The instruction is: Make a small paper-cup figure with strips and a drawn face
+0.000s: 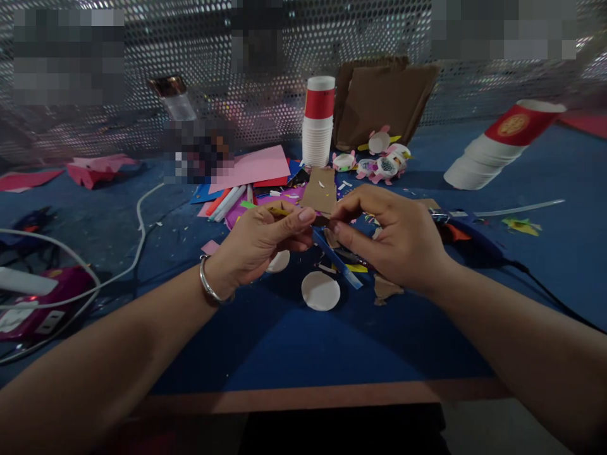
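Observation:
My left hand (pixel 275 240) and my right hand (pixel 393 237) meet over the middle of the table, both closed in a pinch. Between their fingertips is a small strip of brown cardboard (pixel 322 220), mostly covered by the fingers. A thin yellow-green strip (pixel 270 210) shows at my left fingers; whether it is held or lies behind them I cannot tell. Below the hands lies a white paper disc (pixel 321 291), with a second paper disc (pixel 278 261) partly behind my left hand. A blue strip (pixel 339 259) and torn cardboard scraps (pixel 386 288) lie under my right hand.
Paper cups stand in an upright stack (pixel 317 129); another cup stack (pixel 505 145) leans at right. Behind are cardboard sheets (pixel 384 104), small paper turtle-like figures (pixel 384 165), pink paper (pixel 258 167) and markers (pixel 230 201). A glue gun (pixel 478 240) lies right, a purple power strip (pixel 42 303) left.

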Demonstrator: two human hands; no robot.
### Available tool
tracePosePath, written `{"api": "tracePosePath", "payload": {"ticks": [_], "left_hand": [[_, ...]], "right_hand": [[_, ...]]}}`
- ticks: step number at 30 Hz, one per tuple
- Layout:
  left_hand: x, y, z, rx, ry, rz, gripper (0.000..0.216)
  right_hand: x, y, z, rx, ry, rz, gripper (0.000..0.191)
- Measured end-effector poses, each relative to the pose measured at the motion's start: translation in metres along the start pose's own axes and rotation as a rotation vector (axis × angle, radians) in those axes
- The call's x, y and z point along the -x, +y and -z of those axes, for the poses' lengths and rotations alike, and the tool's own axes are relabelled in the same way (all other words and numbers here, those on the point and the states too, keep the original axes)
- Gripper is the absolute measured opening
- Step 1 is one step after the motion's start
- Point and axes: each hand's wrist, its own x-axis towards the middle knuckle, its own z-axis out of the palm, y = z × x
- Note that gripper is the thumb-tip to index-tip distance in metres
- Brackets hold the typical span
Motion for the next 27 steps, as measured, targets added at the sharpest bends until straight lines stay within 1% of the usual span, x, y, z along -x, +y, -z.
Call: {"api": "tracePosePath", "payload": {"ticks": [4, 7, 12, 15, 18, 21, 23, 27], "left_hand": [[0.000, 0.002, 0.001, -0.033, 0.026, -0.006, 0.042], [0.000, 0.002, 0.002, -0.053, 0.048, -0.036, 0.042], [0.001, 0.002, 0.001, -0.139, 0.032, -0.105, 0.042], [0.001, 0.001, -0.001, -0.169, 0.075, -0.113, 0.039], [0.001, 0.000, -0.002, -0.156, 0.118, -0.094, 0.038], [0.001, 0.000, -0.003, -0.122, 0.140, -0.085, 0.040], [0.001, 0.000, -0.004, -0.099, 0.141, -0.075, 0.041], [0.003, -0.001, -0.006, -0.088, 0.154, -0.040, 0.042]], "right_hand": [[-0.001, 0.000, 0.003, -0.025, -0.010, -0.119, 0.011], [-0.002, 0.002, 0.004, -0.060, 0.003, -0.161, 0.012], [-0.003, 0.006, 0.002, -0.061, -0.020, -0.219, 0.013], [-0.001, 0.009, 0.000, 0.005, 0.019, -0.152, 0.010], [0.000, 0.011, -0.002, 0.100, 0.058, 0.006, 0.003], [0.001, 0.012, -0.004, 0.197, 0.070, 0.155, 0.008], [0.002, 0.013, -0.005, 0.262, 0.075, 0.194, 0.012], [0.003, 0.016, -0.009, 0.339, 0.099, 0.219, 0.018]]}}
